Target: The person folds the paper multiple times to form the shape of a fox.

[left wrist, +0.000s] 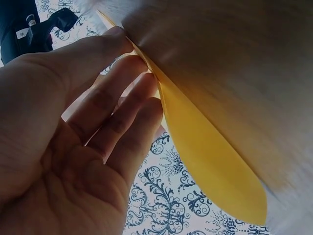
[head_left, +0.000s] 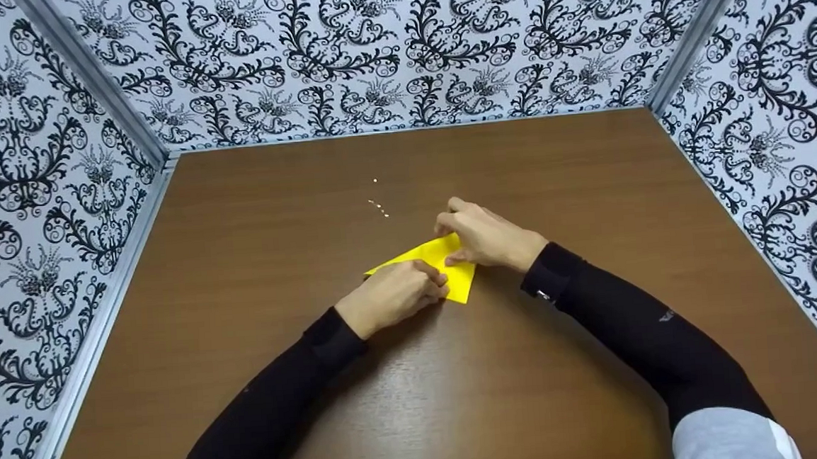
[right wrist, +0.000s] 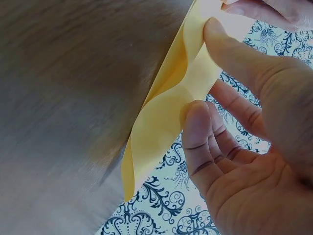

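Note:
A sheet of yellow paper (head_left: 462,279) lies near the middle of the brown table, partly covered by both hands. From its left side my left hand (head_left: 394,291) pinches it; the left wrist view shows the thumb on one side of the paper (left wrist: 210,161) and the fingers on the other. At the right part of the sheet is my right hand (head_left: 494,235), thumb and fingers curled about it. In the right wrist view the paper (right wrist: 159,122) is doubled over, its upper layer bowed in a wave under the right thumb.
Around the paper spreads the wooden table (head_left: 272,202). Several tiny pale specks (head_left: 379,205) show on it beyond the hands. Panels with a black-and-white scroll pattern (head_left: 397,46) stand along the back and both sides, joined by grey metal posts (head_left: 694,27).

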`<state>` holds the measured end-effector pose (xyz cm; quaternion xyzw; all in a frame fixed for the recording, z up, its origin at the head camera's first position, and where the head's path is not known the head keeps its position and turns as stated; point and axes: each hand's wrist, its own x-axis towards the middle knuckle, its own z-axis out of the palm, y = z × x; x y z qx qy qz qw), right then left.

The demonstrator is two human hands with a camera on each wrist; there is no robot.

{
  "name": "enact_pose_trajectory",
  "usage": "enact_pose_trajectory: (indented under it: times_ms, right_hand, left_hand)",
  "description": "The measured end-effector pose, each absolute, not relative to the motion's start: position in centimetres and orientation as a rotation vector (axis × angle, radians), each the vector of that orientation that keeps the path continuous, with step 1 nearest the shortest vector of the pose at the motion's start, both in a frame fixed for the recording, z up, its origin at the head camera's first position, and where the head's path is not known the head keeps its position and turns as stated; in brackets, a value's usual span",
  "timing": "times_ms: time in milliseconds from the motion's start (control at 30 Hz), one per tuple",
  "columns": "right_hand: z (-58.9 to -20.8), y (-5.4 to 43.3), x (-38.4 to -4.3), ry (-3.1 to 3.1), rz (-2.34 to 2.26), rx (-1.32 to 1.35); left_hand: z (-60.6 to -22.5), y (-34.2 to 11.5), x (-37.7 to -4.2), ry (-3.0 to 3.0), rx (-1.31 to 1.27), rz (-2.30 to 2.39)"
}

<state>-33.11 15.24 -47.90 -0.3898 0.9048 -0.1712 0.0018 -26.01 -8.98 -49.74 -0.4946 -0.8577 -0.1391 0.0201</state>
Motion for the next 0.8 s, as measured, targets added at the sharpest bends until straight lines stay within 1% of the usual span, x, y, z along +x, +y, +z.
enact_pose_trajectory:
  times_ms: [300,700,800]
  right_hand:
    - [-47.9,15.6,-33.4,2.851,-0.538,-1.201]
    - [-47.9,16.3,-33.6,2.9,-0.564,-1.092]
    - [-47.9,16.1,-33.7,2.893,-0.607,-1.114]
  left_hand:
    - [-49.7,-8.8,-26.0,-2.716,-1.482,-0.481]
    - [-49.9,-9.2,-26.7,-2.682,-1.651,-0.459]
    - [-49.9,-9.3,-26.8,-2.659,-1.667,-0.48]
